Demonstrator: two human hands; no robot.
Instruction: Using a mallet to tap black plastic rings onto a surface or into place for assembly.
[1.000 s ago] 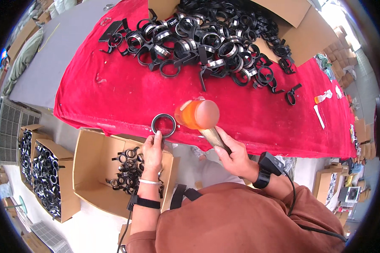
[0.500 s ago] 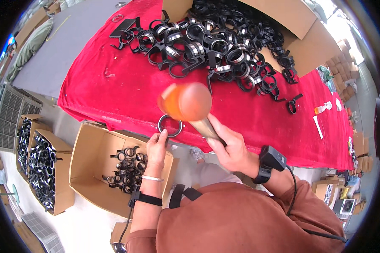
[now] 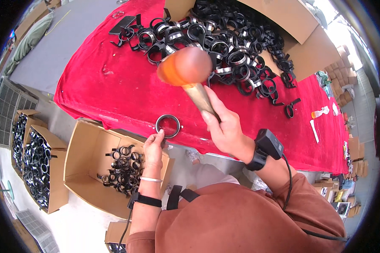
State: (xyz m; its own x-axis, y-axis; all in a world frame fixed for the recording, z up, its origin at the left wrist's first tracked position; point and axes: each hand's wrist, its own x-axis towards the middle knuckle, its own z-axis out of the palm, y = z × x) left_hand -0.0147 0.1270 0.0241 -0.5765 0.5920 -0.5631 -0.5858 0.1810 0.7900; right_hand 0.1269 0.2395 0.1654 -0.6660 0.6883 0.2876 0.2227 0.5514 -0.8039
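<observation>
Presumably, striking is the step in hand, for the left hand (image 3: 153, 149) pinches the ring (image 3: 178, 125) at the cloth's (image 3: 126, 90) near edge, while the right hand (image 3: 228, 133) grips a raised mallet (image 3: 185, 66), which calls for careful aim.

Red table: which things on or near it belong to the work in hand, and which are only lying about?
Seem part of the work:
hammer, in the right hand
black ring, in the left hand
heap of black rings
open box holding more

Seem only lying about:
white strip, at right
orange and white thing, too small to tell
green cloth, far left
</observation>
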